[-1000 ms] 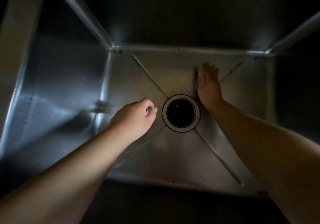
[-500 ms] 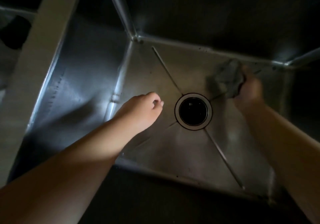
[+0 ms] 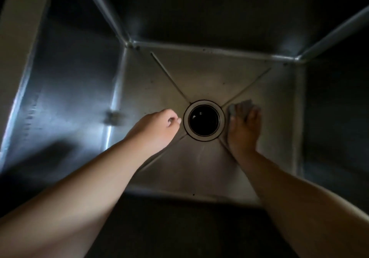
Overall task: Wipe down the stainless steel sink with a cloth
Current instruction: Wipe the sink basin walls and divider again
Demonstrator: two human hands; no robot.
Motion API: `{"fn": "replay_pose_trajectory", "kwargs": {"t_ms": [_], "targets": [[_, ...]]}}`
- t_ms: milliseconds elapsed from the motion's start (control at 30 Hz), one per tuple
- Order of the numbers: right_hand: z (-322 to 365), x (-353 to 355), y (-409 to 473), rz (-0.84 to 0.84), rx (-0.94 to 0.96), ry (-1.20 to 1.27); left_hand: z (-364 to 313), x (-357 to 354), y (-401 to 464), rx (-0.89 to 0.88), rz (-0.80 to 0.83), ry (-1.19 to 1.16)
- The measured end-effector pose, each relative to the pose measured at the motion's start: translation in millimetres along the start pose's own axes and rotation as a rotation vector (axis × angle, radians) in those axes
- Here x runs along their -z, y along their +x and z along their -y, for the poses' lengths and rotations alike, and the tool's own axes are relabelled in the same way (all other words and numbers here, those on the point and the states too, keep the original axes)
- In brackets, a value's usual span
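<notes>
I look down into a deep stainless steel sink (image 3: 209, 74) with a round black drain (image 3: 204, 120) at the middle of its floor. My right hand (image 3: 244, 130) lies flat on the floor just right of the drain and presses a grey cloth (image 3: 242, 107). The cloth shows only past my fingertips; the rest is under my palm. My left hand (image 3: 157, 126) hovers just left of the drain, its fingers loosely curled and holding nothing.
Four steep steel walls close in the basin; the left wall (image 3: 65, 102) catches bright light, while the back and right walls are dark. Diagonal creases run from the drain to the corners. The near rim (image 3: 179, 218) is in shadow.
My right hand has drawn the cloth from the far right corner back to the drain's right side and now lies flat on it. My left hand stays beside the drain.
</notes>
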State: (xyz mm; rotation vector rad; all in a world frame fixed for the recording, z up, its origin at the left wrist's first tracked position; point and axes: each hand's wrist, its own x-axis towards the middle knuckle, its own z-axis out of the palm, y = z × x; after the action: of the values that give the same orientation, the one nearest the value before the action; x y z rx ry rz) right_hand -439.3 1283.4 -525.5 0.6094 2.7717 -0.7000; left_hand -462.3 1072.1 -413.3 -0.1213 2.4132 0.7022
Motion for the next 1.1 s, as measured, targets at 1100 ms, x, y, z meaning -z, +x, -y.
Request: {"fn": "replay_pose_trajectory", "kwargs": {"t_ms": [1100], "targets": [[121, 76, -4, 0.435, -0.356, 0.818, 5, 35, -44, 0.019, -0.144, -0.035]]}}
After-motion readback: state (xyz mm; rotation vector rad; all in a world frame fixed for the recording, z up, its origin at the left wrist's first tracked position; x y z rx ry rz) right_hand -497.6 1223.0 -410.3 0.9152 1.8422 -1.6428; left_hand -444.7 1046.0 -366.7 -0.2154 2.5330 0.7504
